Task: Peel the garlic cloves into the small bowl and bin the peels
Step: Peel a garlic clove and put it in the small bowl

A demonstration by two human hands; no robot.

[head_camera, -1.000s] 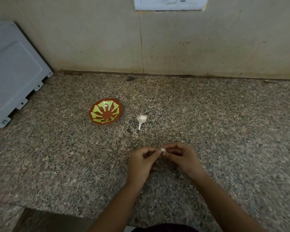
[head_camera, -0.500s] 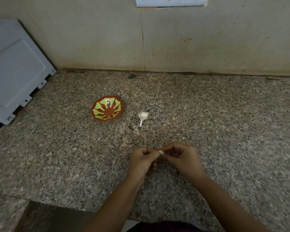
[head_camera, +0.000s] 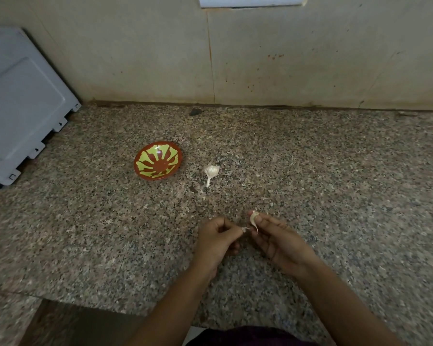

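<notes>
right hand (head_camera: 278, 243) grip pinching garlic clove (head_camera: 253, 219), tip toward person, left hand (head_camera: 216, 239) pinching peel scrap (head_camera: 245, 229)

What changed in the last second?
The hands drew apart. Before, both pinched the garlic clove together. Now the right hand holds it alone, and the left hand pinches a bit of peel drawn away from it. The bowl, still empty, and the garlic bulb stayed put on the counter.

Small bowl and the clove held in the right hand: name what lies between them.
Head view: speckled counter, with the garlic bulb lying roughly midway, apart from the small bowl and the clove that the right hand pinches.
</notes>
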